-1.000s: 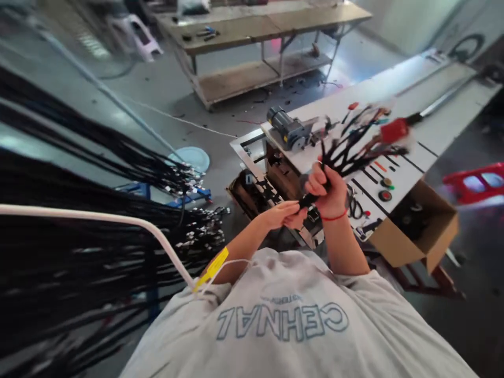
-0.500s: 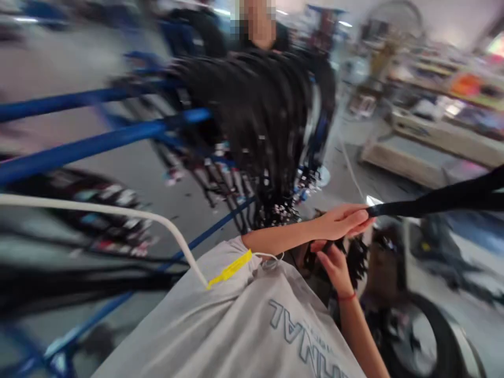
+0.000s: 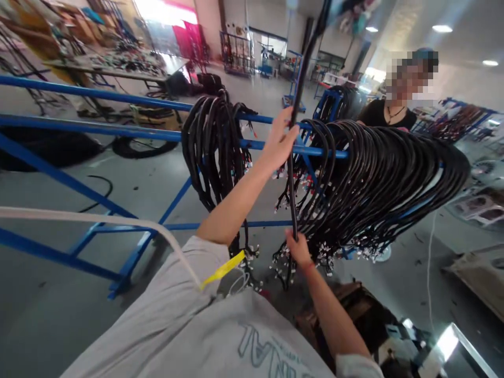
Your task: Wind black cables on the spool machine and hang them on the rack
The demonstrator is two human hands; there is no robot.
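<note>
My left hand (image 3: 280,137) is raised and closed around a black cable harness (image 3: 293,173) that runs upright from top of view down to my right hand (image 3: 298,249), which grips its lower part. The harness stands in front of the blue rack rail (image 3: 118,131). A large bundle of black harnesses (image 3: 378,178) hangs over the rail just right of my hands. A smaller bundle (image 3: 214,147) hangs to the left. White connectors dangle at the bundles' ends.
Another person (image 3: 388,107) stands behind the rack at the right. More blue racks and cluttered tables fill the background. A white tube (image 3: 98,220) crosses at left. A dark box (image 3: 354,310) sits low by my right arm.
I have turned from the workbench to the blue rack. The harness, held level half a second ago, now stands upright, with my left hand raised to the rail and my right hand low.
</note>
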